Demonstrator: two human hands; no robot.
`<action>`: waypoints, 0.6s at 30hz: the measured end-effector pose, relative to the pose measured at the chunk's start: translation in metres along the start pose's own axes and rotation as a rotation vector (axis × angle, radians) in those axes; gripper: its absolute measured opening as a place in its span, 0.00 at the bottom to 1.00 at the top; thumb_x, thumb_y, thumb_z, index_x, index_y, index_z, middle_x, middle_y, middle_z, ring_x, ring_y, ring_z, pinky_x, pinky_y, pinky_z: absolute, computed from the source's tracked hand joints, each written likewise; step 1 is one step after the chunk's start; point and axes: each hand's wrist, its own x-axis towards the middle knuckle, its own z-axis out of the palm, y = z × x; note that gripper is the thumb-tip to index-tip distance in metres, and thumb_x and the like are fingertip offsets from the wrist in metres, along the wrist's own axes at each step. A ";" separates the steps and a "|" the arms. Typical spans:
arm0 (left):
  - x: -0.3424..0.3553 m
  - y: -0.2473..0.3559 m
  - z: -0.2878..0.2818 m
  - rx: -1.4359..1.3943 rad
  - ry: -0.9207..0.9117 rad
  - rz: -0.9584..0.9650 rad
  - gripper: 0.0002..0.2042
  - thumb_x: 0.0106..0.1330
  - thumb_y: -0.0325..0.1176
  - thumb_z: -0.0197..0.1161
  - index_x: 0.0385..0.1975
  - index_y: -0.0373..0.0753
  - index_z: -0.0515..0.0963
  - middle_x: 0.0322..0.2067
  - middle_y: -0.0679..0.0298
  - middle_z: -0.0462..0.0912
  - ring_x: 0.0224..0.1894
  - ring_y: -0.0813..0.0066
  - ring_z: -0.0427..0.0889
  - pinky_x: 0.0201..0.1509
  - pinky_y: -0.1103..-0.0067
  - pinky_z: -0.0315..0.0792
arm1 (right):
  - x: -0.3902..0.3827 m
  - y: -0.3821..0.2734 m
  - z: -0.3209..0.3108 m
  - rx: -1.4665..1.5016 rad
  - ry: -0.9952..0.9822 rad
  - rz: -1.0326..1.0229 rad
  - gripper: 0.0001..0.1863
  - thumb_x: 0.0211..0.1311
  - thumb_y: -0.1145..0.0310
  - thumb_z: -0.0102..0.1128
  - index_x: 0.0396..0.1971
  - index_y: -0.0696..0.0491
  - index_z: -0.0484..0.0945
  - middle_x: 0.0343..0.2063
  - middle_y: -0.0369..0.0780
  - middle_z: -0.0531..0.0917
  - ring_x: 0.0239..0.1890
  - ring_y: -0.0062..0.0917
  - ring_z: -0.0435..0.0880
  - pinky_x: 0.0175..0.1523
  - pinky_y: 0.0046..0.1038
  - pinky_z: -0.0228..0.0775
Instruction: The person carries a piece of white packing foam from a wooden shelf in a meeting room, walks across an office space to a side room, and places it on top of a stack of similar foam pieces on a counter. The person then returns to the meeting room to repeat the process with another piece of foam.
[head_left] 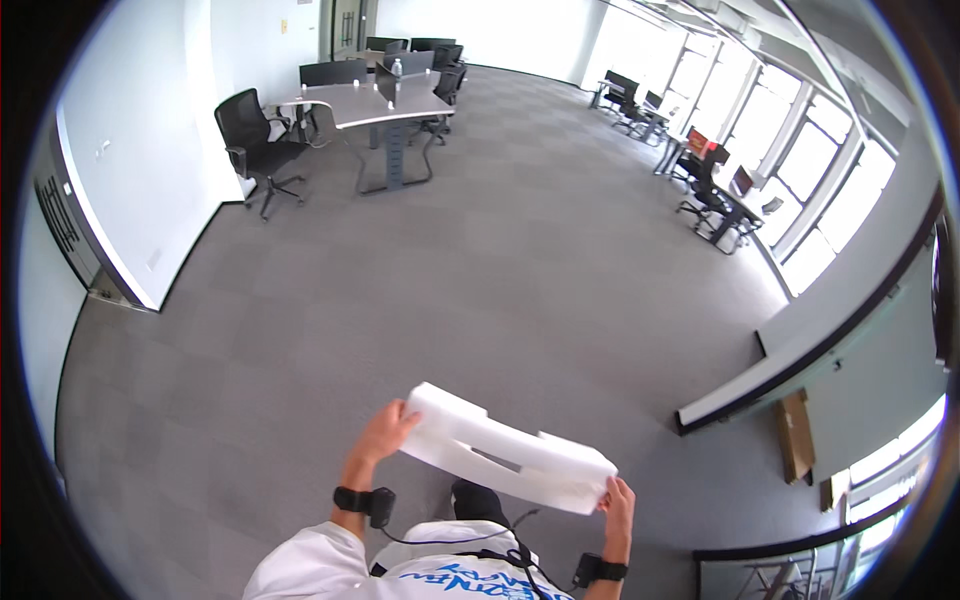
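Note:
Between my two hands is a long white foam packing piece [530,450], held out in front of my body above the floor. It has a raised block at its left end, a notch in the upper edge and a slot through the middle. My left hand [388,430] is closed on its left end, thumb on the near face. The right end is pinched in my right hand [618,500]. It tilts, with the right end lower in the picture. Black straps with small boxes circle both wrists.
Grey carpet [430,270] stretches ahead. A desk [365,103] with dark screens and a black office chair [258,140] stand at the far left. More desks and chairs line the windows at right. A white partition [720,395] and a cardboard box [797,437] are nearer on the right.

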 end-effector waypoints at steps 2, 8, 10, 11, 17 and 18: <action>0.074 0.012 -0.006 0.012 -0.028 -0.016 0.25 0.69 0.49 0.60 0.50 0.28 0.75 0.46 0.48 0.84 0.48 0.59 0.84 0.53 0.67 0.75 | 0.052 -0.008 0.029 0.024 0.009 0.044 0.14 0.71 0.61 0.56 0.35 0.58 0.81 0.18 0.32 0.76 0.18 0.15 0.73 0.24 0.20 0.65; 0.238 -0.007 -0.037 -0.115 -0.016 -0.165 0.23 0.67 0.43 0.63 0.54 0.30 0.76 0.48 0.50 0.84 0.49 0.62 0.84 0.53 0.70 0.75 | 0.256 -0.062 0.126 0.012 -0.085 -0.068 0.10 0.68 0.67 0.57 0.35 0.58 0.81 0.18 0.30 0.75 0.18 0.13 0.69 0.23 0.19 0.57; 0.283 0.024 -0.079 -0.163 0.143 -0.099 0.22 0.68 0.42 0.63 0.56 0.32 0.76 0.48 0.52 0.85 0.49 0.64 0.84 0.53 0.71 0.75 | 0.314 -0.130 0.189 0.113 -0.173 -0.184 0.08 0.65 0.71 0.58 0.38 0.59 0.82 0.25 0.31 0.77 0.25 0.14 0.72 0.31 0.19 0.62; 0.306 0.035 -0.101 -0.182 0.223 -0.096 0.21 0.69 0.39 0.62 0.57 0.35 0.76 0.47 0.56 0.85 0.49 0.66 0.83 0.53 0.72 0.75 | 0.342 -0.167 0.216 0.174 -0.225 -0.267 0.08 0.63 0.74 0.58 0.39 0.60 0.82 0.31 0.33 0.79 0.31 0.15 0.74 0.37 0.20 0.66; 0.419 0.077 -0.159 -0.602 0.662 0.484 0.19 0.74 0.40 0.52 0.59 0.36 0.75 0.57 0.59 0.79 0.55 0.69 0.80 0.57 0.69 0.75 | 0.553 -0.232 0.323 0.230 -0.355 -0.510 0.25 0.72 0.68 0.54 0.64 0.58 0.64 0.59 0.40 0.71 0.59 0.26 0.69 0.63 0.30 0.64; 0.435 0.157 -0.143 -0.605 0.908 0.528 0.22 0.75 0.40 0.50 0.60 0.32 0.73 0.57 0.58 0.78 0.57 0.67 0.78 0.58 0.67 0.75 | 0.573 -0.246 0.343 0.209 -0.307 -0.451 0.31 0.74 0.65 0.52 0.72 0.57 0.56 0.68 0.43 0.67 0.68 0.31 0.67 0.69 0.33 0.62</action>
